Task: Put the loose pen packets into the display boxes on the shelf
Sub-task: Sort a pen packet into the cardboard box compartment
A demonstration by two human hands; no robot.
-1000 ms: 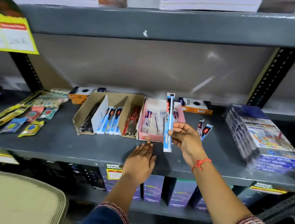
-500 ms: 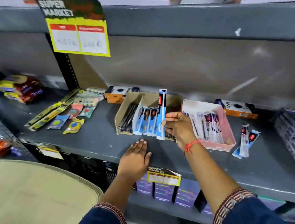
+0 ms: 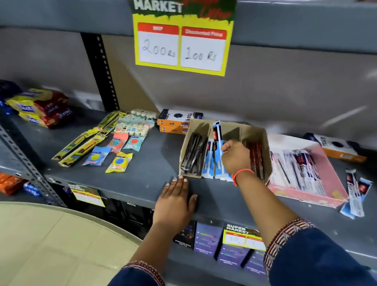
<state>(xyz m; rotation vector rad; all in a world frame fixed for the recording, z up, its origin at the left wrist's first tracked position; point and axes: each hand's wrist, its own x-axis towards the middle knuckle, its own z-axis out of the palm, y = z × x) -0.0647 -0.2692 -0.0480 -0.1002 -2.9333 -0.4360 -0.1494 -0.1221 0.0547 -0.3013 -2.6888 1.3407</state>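
On the far left of the shelf (image 3: 148,180) lie snack bags (image 3: 39,107), then long yellow packs (image 3: 86,141) and small round-toy packets (image 3: 118,162). My left hand (image 3: 175,200) lies flat on the shelf's front edge, fingers (image 3: 179,181) spread open, holding nothing, tips just at the corner of the brown display box (image 3: 258,137). That box holds black pens, blue pen packets (image 3: 211,165) and red ones. My right hand (image 3: 236,156) is inside it, fingers curled closed on one blue packet (image 3: 216,133) that stands up in the middle part. Beside it is the pink display box (image 3: 329,176) with white packets. Two loose pen packets (image 3: 356,194) lie on the shelf at the right.
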